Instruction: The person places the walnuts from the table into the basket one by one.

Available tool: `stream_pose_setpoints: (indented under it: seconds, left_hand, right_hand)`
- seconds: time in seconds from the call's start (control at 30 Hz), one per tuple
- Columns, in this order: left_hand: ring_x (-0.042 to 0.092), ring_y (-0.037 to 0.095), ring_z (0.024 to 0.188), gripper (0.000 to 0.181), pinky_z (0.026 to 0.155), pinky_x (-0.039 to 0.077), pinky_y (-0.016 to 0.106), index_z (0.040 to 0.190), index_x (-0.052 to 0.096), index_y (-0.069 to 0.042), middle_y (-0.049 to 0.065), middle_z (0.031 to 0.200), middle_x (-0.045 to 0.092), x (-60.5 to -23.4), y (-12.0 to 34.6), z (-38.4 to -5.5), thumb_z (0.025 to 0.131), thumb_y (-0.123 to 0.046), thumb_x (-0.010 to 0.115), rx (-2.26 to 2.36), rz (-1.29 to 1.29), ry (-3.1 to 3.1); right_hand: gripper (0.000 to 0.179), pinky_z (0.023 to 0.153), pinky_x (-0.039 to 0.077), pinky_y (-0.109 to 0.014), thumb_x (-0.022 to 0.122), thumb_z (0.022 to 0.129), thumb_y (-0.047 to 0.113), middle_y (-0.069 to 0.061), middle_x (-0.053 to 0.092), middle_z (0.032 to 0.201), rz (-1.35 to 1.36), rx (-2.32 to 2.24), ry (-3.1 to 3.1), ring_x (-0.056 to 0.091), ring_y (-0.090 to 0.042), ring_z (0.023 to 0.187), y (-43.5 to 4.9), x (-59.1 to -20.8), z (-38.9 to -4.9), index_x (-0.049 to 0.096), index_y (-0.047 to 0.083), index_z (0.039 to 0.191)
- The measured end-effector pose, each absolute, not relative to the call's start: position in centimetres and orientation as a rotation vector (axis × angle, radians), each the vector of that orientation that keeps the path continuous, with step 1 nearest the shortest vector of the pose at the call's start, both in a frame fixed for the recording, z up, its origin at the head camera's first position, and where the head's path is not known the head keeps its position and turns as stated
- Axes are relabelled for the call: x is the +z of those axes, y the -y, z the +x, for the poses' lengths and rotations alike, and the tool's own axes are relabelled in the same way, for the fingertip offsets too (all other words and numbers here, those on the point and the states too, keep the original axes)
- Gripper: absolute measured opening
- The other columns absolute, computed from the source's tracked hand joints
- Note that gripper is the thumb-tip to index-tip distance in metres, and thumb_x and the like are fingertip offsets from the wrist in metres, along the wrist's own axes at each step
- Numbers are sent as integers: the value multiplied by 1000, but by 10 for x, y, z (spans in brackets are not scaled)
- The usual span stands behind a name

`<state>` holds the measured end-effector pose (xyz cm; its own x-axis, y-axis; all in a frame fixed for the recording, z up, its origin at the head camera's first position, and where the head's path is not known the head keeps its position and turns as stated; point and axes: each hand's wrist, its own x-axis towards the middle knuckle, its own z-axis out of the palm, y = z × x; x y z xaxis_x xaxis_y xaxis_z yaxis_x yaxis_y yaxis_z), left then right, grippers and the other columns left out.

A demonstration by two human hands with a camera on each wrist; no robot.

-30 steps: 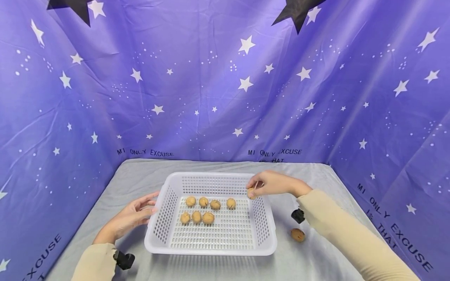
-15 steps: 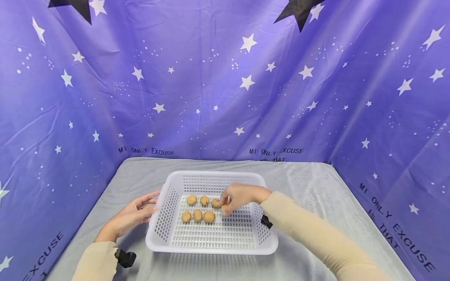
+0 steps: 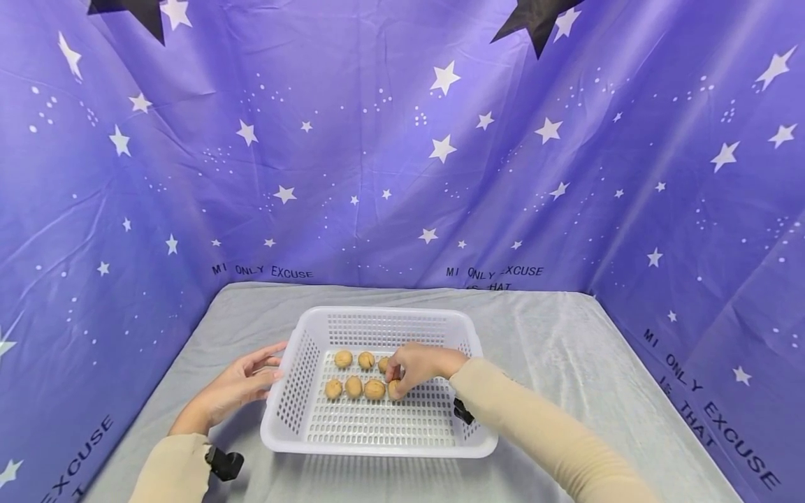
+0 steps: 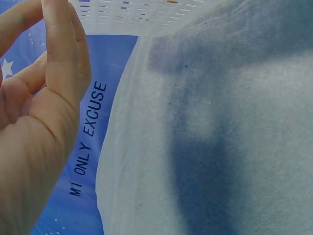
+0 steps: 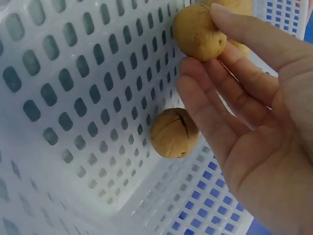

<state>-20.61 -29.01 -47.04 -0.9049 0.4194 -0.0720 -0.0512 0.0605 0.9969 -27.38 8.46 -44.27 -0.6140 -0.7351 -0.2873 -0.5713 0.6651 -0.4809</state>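
Note:
In the head view my right hand (image 3: 421, 365) reaches into a white plastic basket (image 3: 377, 450) and pinches a walnut (image 3: 394, 390) at the right end of the nearer row. The right wrist view shows this walnut (image 5: 198, 33) between thumb and fingers, and a cracked walnut (image 5: 174, 133) beside the fingers, hidden behind the hand from the head. Several more walnuts lie in two rows, among them a back-row walnut (image 3: 342, 359) and a front-row walnut (image 3: 333, 389). My left hand (image 3: 229, 388) has its fingers extended at the basket's left side.
A grey cloth (image 3: 547, 335) covers the table beneath the basket. Purple star-printed curtains (image 3: 377, 154) enclose the back and both sides. Black wrist cameras (image 3: 224, 463) sit at both cuffs. The right sleeve (image 3: 534, 426) crosses over the basket's right wall.
My right hand has moved from the basket's right rim leftward and down inside, bringing a walnut to the front row. The sleeve now covers where a walnut lay on the table. The left hand stays put.

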Motion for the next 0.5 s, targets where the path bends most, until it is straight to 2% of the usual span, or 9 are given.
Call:
stream_pose_setpoints:
  seconds: [0.23,0.37,0.5]
  left_hand:
    - [63,26,111,66,90,56,47,158,23,-2,24,135,48,-471,290,-207,102,-6,56,1911,378,-2001]
    - [63,26,111,66,90,56,47,158,23,-2,23,134,49,-472,290,-207,102,-5,56,1917,379,-1996]
    - [63,25,111,65,90,56,47,158,23,-1,22,134,50,-473,290,-206,102,-5,56,1918,378,-1996]
  right_hand:
    - [32,89,49,-25,85,80,23,11,68,97,-985,-478,-2422,60,-6,92,-87,-441,-275,74,14,109]
    - [39,91,50,-28,85,81,24,4,70,106,-967,-492,-2415,62,-11,100,-90,-433,-275,73,10,115]
    - [43,87,53,-28,85,81,21,-3,70,112,-976,-524,-2407,65,-18,102,-96,-419,-275,71,8,119]
